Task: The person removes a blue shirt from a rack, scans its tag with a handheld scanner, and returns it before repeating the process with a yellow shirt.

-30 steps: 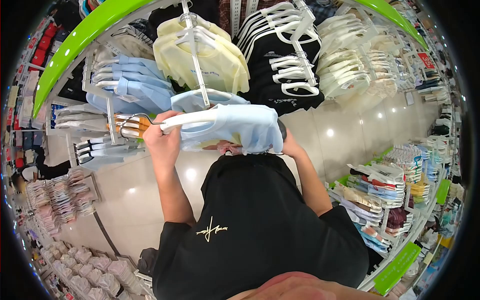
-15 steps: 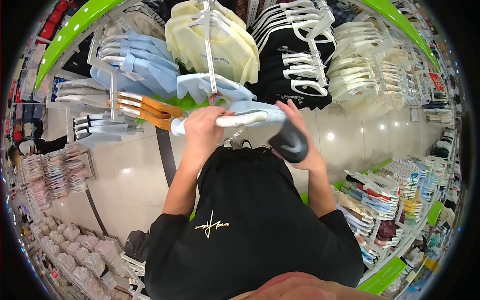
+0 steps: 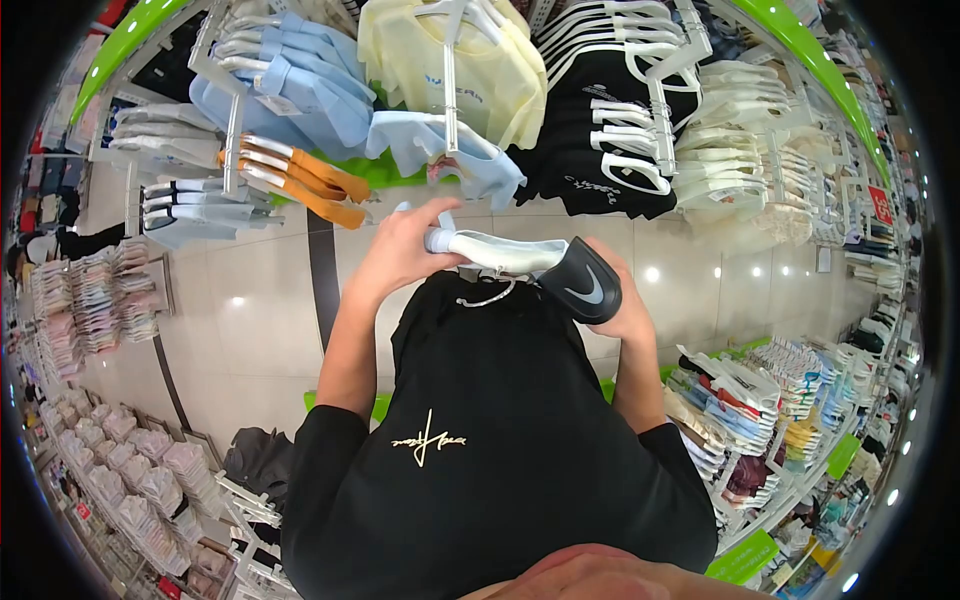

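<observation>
A light blue garment on a white hanger (image 3: 508, 252) stretches between my two hands in front of my waist. My left hand (image 3: 405, 247) is closed on its left end, at the collar and shoulder. My right hand (image 3: 625, 300) is at the other end, beside a black handheld device with a grey curved mark (image 3: 585, 285); the device hides most of its fingers. Just beyond hangs a pale blue shirt with a pink print (image 3: 450, 150) on a white rack arm, apart from my hands.
Yellow shirts (image 3: 480, 65), black shirts (image 3: 610, 130), orange garments (image 3: 310, 185) and blue shirts (image 3: 290, 85) hang on the rack ahead. Cream clothes (image 3: 725, 150) hang to the right. A lower rack (image 3: 735, 400) stands at the right, and packed goods (image 3: 140, 460) at the left.
The garment has come away from the hanging shirts, closer to my waist. My left hand has shifted slightly right with it. The rack appears shifted in view.
</observation>
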Demonstrator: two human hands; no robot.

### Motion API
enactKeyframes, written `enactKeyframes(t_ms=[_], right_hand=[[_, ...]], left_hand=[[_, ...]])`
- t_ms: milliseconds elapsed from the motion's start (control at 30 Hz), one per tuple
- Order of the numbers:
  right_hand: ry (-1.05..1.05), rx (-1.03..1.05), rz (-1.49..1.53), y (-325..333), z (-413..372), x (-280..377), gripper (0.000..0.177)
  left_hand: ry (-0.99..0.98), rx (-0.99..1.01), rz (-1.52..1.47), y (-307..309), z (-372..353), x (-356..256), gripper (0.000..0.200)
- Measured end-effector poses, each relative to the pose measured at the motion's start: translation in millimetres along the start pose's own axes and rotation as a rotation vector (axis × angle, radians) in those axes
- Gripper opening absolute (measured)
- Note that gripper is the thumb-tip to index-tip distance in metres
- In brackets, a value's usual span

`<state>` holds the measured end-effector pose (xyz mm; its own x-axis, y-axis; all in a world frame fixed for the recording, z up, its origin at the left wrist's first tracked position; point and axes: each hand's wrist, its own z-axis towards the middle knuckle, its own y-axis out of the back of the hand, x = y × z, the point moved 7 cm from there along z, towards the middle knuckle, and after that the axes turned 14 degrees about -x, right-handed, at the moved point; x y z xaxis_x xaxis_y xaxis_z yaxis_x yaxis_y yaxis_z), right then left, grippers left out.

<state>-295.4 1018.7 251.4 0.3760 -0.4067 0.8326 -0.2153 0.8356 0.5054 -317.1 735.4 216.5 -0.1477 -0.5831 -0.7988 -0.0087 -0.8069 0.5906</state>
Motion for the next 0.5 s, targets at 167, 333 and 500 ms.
enactKeyframes(t_ms=[167,333,500], right_hand=[[-0.067,-0.042,0.013,8,-14,-9,0.044],[-0.203,-0.128,0.012,23,-29,-21,0.047],[-0.376,-0.01,0.104,24,-27,-10,0.05]], left_hand=[[0.078,-0.012,-0.066,5,-12,45,0.045],[0.319,0.036,-0.201,-25,-30,129,0.029],[0.437,-0.052,-0.388,-47,-49,164,0.022]])
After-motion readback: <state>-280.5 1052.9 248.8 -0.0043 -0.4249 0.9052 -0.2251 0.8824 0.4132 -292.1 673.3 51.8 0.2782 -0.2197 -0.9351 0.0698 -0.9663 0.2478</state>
